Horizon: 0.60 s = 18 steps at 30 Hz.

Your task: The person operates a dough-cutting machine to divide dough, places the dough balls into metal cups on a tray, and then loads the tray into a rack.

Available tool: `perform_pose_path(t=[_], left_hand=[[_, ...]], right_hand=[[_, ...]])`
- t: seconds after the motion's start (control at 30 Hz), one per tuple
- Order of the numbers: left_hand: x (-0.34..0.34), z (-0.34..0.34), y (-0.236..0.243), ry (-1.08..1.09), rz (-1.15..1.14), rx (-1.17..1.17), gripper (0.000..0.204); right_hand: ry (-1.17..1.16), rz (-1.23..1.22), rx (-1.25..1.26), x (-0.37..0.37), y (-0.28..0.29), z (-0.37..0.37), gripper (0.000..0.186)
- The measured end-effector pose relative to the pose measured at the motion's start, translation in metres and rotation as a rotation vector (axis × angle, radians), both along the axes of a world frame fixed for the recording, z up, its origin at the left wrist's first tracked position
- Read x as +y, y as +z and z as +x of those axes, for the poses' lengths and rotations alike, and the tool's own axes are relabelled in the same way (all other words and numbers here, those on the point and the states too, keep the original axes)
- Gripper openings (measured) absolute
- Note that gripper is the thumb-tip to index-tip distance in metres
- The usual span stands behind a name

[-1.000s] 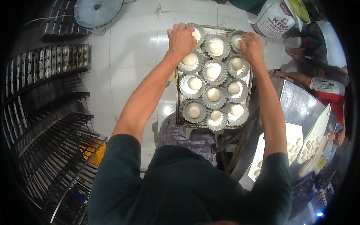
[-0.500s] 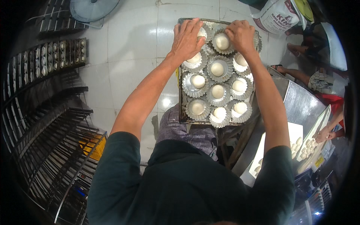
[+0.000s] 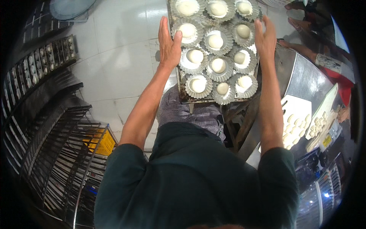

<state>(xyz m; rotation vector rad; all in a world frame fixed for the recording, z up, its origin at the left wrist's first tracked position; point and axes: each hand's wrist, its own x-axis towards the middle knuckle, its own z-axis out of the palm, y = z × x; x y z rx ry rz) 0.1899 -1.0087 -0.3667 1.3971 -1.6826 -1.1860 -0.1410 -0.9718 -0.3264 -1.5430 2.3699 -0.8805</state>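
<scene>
A dark metal baking tray (image 3: 184,97) lies in front of me, packed with fluted metal tins (image 3: 223,98). Each visible tin holds a pale round dough ball (image 3: 218,65), and several show white lining around the dough. Along the tray's left edge is my left hand (image 3: 169,46), open, its fingers straight and its thumb beside a left-hand tin. My right hand (image 3: 266,37) is at the right edge, also open with fingers stretched away from me. Neither hand holds a tin. Whether the palms touch the tray's sides I cannot tell. The tray's far end runs out of view.
Black metal racks (image 3: 57,164) fill the left, with a tray of filled molds (image 3: 49,57) farther up and a yellow crate (image 3: 102,141) behind the bars. To the right, a metal table (image 3: 305,76) carries white boards (image 3: 295,105) with dough pieces. Another person's hand (image 3: 344,114) is beside it.
Both hands have left the tins at the tray's far end, come nearer and spread to its two sides. The tray now sits higher in the picture as the view has shifted.
</scene>
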Motion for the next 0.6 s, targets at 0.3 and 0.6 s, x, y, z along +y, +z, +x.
perform_pose_path(t=[0.3,0.6], left_hand=[[0.042,-0.006,0.037,-0.010,-0.120,-0.010,0.092],[0.182,-0.012,0.042,-0.727,-0.303,-0.183,0.053]], right_hand=[[-0.266,0.310,-0.201,0.190,0.019,0.050,0.068],[-0.379,0.428,-0.293,0.240,0.017,0.064,0.054]])
